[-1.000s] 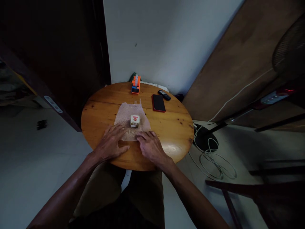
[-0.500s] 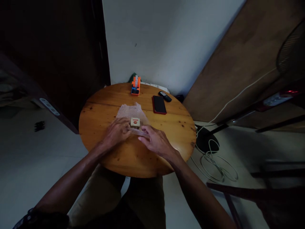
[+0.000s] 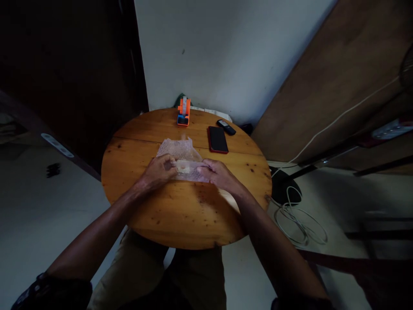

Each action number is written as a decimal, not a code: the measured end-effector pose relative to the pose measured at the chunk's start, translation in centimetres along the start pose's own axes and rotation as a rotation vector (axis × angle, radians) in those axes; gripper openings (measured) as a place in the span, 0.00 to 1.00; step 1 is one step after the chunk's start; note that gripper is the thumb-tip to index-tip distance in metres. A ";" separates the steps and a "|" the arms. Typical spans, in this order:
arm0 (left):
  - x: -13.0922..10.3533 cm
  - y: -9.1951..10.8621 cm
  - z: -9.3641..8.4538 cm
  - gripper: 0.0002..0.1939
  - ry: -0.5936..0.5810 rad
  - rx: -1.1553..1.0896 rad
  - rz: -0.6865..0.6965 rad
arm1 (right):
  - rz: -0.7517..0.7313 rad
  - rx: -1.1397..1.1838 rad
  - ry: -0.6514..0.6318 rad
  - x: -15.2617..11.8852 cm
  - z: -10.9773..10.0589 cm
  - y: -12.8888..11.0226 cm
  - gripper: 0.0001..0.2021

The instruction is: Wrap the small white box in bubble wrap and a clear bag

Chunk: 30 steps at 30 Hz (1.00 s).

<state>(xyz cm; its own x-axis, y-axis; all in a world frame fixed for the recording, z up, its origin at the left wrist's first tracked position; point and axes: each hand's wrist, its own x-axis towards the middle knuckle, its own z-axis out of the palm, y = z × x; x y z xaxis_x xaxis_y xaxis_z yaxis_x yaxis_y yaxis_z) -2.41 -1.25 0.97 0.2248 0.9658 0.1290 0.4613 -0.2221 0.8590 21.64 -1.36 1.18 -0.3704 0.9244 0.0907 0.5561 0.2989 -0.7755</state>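
Both my left hand (image 3: 160,169) and right hand (image 3: 217,173) pinch the bubble wrap (image 3: 177,148), fingertips nearly together; between them, nearer my left, the small box (image 3: 184,169) lies under the wrap's crosswise fold.

A pale wall (image 3: 226,51) stands behind the tabletop (image 3: 155,215), which is oval in view, of orange-brown wood with dark knots and a seam across it. To the left is a dark door (image 3: 71,64), a metal plate (image 3: 57,145) on its edge. A brown panel (image 3: 335,82) slants along the right. The floor (image 3: 38,224) is pale and smooth; a white cord (image 3: 303,232) lies coiled there beside a black base (image 3: 285,187). The light is dim, with a sheen on the tabletop's right side.
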 end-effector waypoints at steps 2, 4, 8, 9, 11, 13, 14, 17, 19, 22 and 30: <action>0.3 -0.1 0.1 0.07 -0.018 -0.074 -0.038 | 0.028 0.045 0.009 0.4 0.2 0.4 0.15; 0.6 -0.2 0.2 0.11 -0.008 -0.098 -0.064 | 0.056 0.071 0.025 0.7 0.5 0.7 0.16; 0.9 -0.3 0.6 0.13 0.050 -0.073 -0.082 | 0.097 0.057 0.059 0.7 1.0 1.1 0.15; 0.9 -0.3 0.7 0.12 0.071 -0.068 -0.080 | 0.099 0.051 0.062 0.6 1.1 1.0 0.15; 0.8 -0.2 0.7 0.11 0.096 -0.062 -0.073 | 0.087 0.036 0.065 0.3 1.2 0.9 0.15; 0.5 -0.1 0.7 0.10 0.082 -0.054 -0.066 | 0.069 0.021 0.052 -0.2 1.2 0.6 0.15; 0.3 0.0 0.6 0.10 0.067 -0.052 -0.064 | 0.066 0.018 0.040 -0.5 1.2 0.5 0.15; -0.1 0.0 0.5 0.10 0.031 -0.044 -0.061 | 0.074 0.029 0.025 -1.2 1.1 0.4 0.16; -0.3 -0.1 0.6 0.10 0.043 -0.031 -0.053 | 0.084 0.033 0.033 -1.3 1.0 0.4 0.16; -0.3 -0.4 0.9 0.11 0.079 -0.032 -0.053 | 0.084 0.019 0.063 -1.1 1.0 0.5 0.16; -0.4 -0.4 1.2 0.12 0.071 -0.161 -0.060 | 0.039 0.024 -0.053 -2.3 -0.2 -1.0 0.19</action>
<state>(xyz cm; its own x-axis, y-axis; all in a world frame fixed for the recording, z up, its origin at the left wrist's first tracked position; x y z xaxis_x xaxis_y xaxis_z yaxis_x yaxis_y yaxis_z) -1.70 -1.71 -0.03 0.1375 0.9850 0.1045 0.3272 -0.1448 0.9338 22.10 -3.76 1.89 -0.3883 0.9211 0.0269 0.5532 0.2564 -0.7926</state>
